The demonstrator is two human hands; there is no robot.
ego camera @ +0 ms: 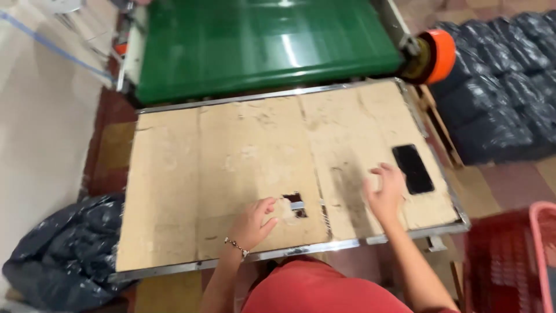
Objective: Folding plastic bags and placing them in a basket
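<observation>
Cardboard (231, 168) is spread flat over the metal-framed surface (301, 250), covering it almost from edge to edge, and both bare hands are laid near its front edge. The left hand (253, 223), with a bead bracelet (236, 246) at the wrist, is rested on the cardboard just beside a small torn hole (296, 204) near the middle of the front edge; its fingers are loosely curled and nothing is grasped. The right hand (385, 192) is held just above the sheet toward the front right corner, fingers spread and released, with a black phone (412, 168) lying just beside it toward the right edge. A green conveyor belt (260, 43) is seen beyond the far edge, with an orange roller end (440, 55) at its right. Black bags (504, 81) are stacked off the right side, a dark sack (63, 255) lies at the front left corner, and a red basket (509, 261) stands at the front right. The step in hand is judged to be smoothing or settling the cardboard; any next move would call for flat palms and care around the torn hole.
</observation>
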